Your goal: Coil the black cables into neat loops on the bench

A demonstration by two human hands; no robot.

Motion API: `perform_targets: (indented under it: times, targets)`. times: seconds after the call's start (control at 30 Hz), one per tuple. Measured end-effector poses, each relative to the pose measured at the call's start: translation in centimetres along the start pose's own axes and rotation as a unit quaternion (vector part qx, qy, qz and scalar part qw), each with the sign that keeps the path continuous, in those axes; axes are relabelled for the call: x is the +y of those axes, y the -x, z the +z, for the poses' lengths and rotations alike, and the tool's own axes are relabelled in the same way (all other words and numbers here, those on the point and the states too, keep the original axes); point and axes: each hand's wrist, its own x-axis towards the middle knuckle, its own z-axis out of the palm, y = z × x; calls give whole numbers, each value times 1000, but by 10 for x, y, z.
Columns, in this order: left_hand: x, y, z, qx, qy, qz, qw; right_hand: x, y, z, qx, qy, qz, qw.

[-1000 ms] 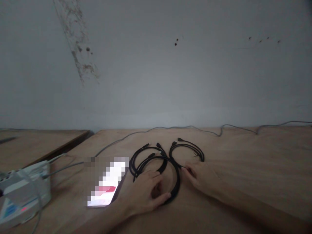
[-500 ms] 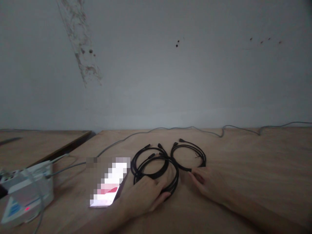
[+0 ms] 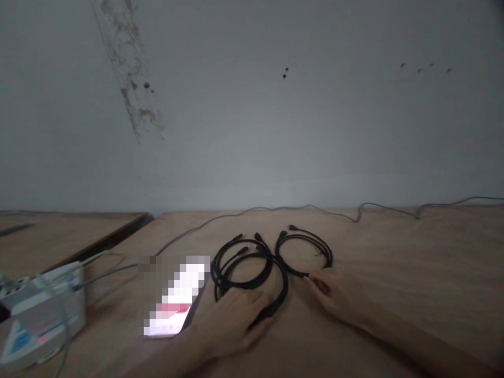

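Observation:
Three coils of black cable with plugs at their ends lie on the wooden table. My left hand (image 3: pixel 238 320) is wrapped over the near side of the front coiled cable (image 3: pixel 284 281), its thumb below and fingers above. That coil overlaps the back-left coiled cable (image 3: pixel 224 249). To the right, my right hand (image 3: pixel 334 294) pinches the near edge of the right coiled cable (image 3: pixel 329 252), which touches or nearly touches the others. Part of each gripped stretch is hidden by the fingers. A thin tie end sticks out inside the right coil.
A phone with a lit, pixelated screen (image 3: pixel 181 299) lies left of the coils. At the far left sits a white power strip and adapter (image 3: pixel 51 315) with a red light. A grey cord (image 3: pixel 224 216) runs along the table's back, before a stained wall (image 3: pixel 244 131).
My left thumb and fingers have shifted slightly on the front coil, and its near strands look bunched closer together. My right hand stays at the right coil, almost unmoved.

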Motion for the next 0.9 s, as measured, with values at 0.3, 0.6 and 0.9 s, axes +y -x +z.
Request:
perform_targets:
  times: [0.3,0.6,0.9]
  targets:
    - [5,-5,-9,-12,4,-51,999,2,2,-5,0,-9,-12,1000]
    - [5,2,-6,30,-47,-55,997,-4,4,2,-29,-32,-8,999]
    - [-5,2,10,91,-74,-76,990,-10,4,-3,-36,-38,-20,998]
